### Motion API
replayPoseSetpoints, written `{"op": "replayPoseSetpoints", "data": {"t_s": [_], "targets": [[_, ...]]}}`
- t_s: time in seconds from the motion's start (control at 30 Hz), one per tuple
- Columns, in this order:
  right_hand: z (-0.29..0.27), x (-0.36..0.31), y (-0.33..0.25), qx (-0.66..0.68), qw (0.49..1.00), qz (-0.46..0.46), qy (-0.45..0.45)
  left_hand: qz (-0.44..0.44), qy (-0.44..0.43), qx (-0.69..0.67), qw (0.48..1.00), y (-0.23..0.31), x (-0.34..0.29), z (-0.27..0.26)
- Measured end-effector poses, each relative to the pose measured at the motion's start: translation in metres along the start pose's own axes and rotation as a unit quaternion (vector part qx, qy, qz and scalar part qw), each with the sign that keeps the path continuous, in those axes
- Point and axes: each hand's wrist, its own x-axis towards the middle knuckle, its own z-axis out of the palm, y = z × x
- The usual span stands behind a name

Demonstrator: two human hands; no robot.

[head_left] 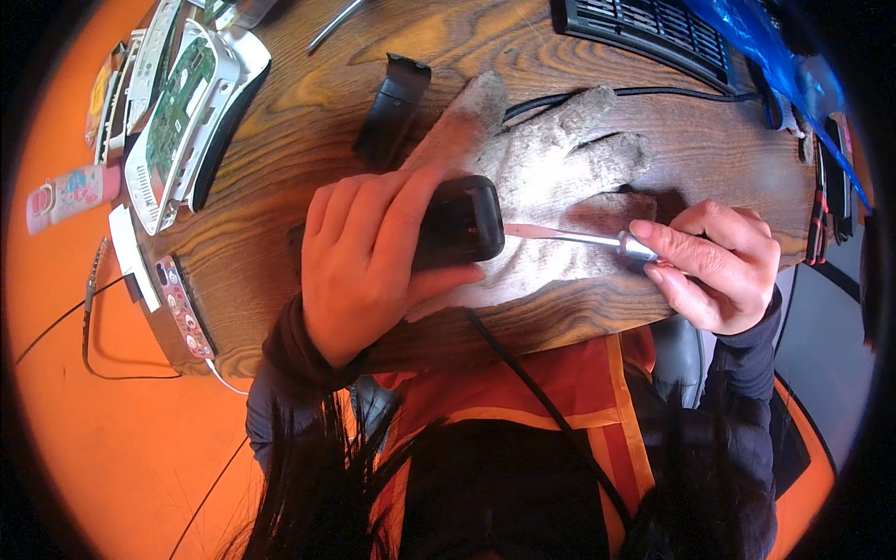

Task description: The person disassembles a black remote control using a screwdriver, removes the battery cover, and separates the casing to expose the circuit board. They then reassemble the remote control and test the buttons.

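Observation:
My left hand (359, 261) is wrapped round a black plastic device (467, 219) with rounded corners, held over a grey work glove (546, 173) lying on the wooden table. In my right hand (714, 266) is a screwdriver (579, 238), gripped by its handle near the shaft. The blade points left and its tip meets or nearly meets the device's right end; whether they touch I cannot tell. A bright patch of light falls on the glove. Above my left hand lies a loose black plastic cover (394, 107).
On the left stands an opened white casing with a green circuit board (187, 98), by a pink case (75, 196) and a phone in a patterned cover (185, 308). A black slatted keyboard-like panel (644, 42) and blue plastic (756, 42) lie at the far right. A black cable (672, 91) crosses behind the glove.

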Motion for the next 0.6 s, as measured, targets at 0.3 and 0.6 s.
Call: {"op": "replayPoseSetpoints", "data": {"t_s": [0.3,0.6], "targets": [[0.0036,-0.0046,0.0059,0.011,1.000,0.014,-0.019,-0.001,-0.015,0.010,1.000,0.0003,-0.0004,0.0011],[0.0066,-0.0007,0.0079,-0.053,0.997,-0.032,-0.042,0.008,-0.018,0.001,1.000,-0.0009,-0.0009,0.0015]]}}
